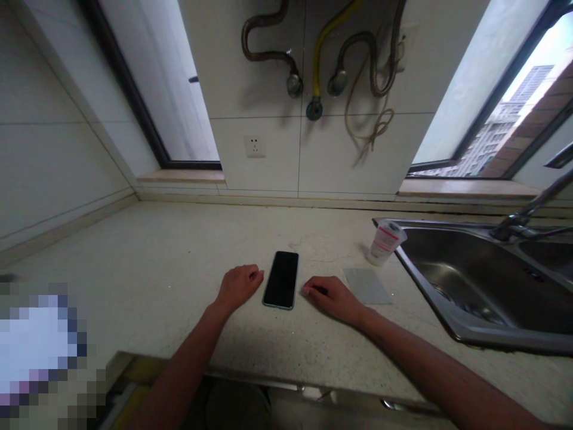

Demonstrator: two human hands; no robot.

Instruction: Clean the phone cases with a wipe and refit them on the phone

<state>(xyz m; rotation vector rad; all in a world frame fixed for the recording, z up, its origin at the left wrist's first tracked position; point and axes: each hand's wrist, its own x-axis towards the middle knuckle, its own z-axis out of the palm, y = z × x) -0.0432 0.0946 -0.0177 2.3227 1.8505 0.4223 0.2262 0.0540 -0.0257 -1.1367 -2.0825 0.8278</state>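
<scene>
A smartphone [281, 279] with a dark screen lies face up on the pale countertop [147, 286], between my two hands. My left hand [240, 282] rests on the counter just left of the phone, its fingers curled into a loose fist with nothing visible in it. On the other side, my right hand [329, 294] also lies on the counter, fingers bent in and thumb laid along them, holding nothing I can see. Neither hand touches the phone. Beside my right hand is a thin, greyish square sheet [367, 285], lying flat; its material is unclear.
A clear plastic cup [385, 242] with red print stands by the steel sink [452, 325] at right, under a faucet [514, 224]. Hoses, a yellow pipe [317, 65] and a socket [255, 146] are on the tiled wall. A pixelated patch covers the far left.
</scene>
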